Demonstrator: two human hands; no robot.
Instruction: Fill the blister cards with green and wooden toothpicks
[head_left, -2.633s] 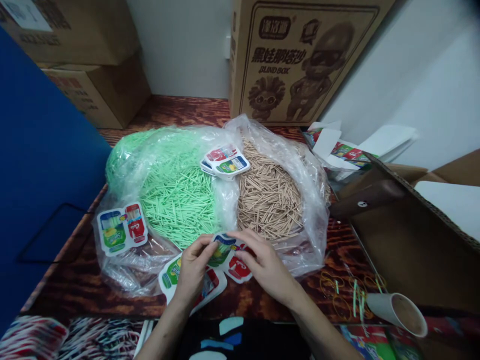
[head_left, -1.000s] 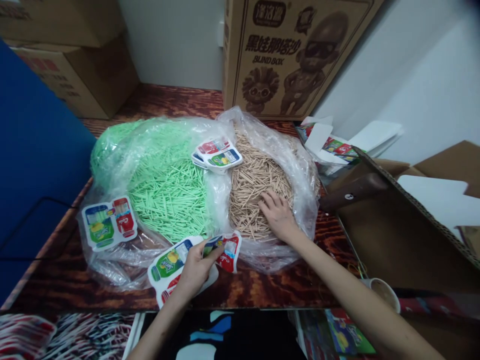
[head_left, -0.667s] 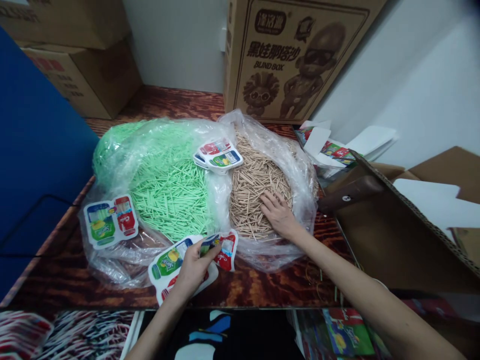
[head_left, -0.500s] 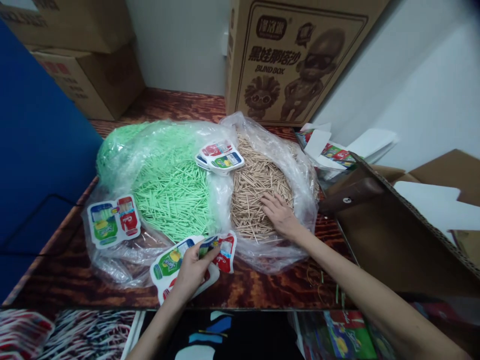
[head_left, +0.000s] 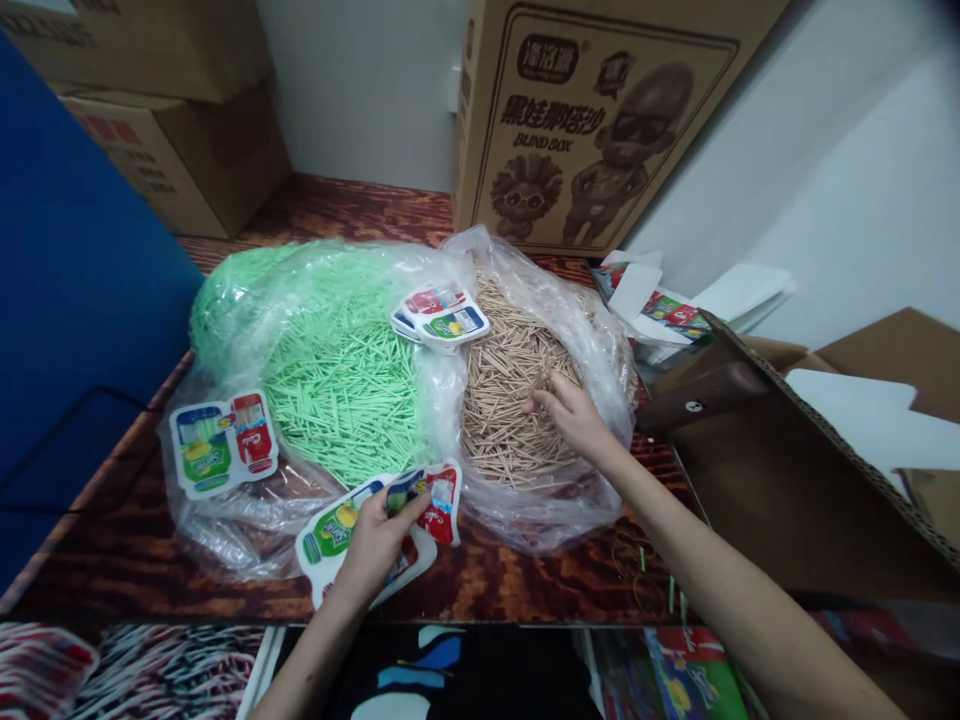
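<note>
My left hand [head_left: 375, 545] is closed on a printed soda-shaped card pack [head_left: 442, 503] with a red Cola picture. Beneath that hand, on the table, lies another green-and-red card [head_left: 330, 535], partly covered. My right hand [head_left: 566, 410] is over an open clear bag of thin brown sticks [head_left: 502, 430], fingers curled into a pinch around a few sticks, which are mostly hidden. To the left, a second clear bag holds light green sticks [head_left: 345, 390]. One card pack [head_left: 223, 445] rests on the plastic at far left; a small stack of cards [head_left: 442, 315] sits between the bags.
A big printed carton [head_left: 600, 130] stands behind the bags, with more cartons [head_left: 172, 150] at back left. An open cardboard box [head_left: 780, 480] and a brown cylindrical object [head_left: 697, 400] are on the right. A blue panel [head_left: 82, 280] borders the left.
My right hand has gone from lying spread on the brown sticks to a raised, pinched grip. My left hand and its card pack have shifted slightly left.
</note>
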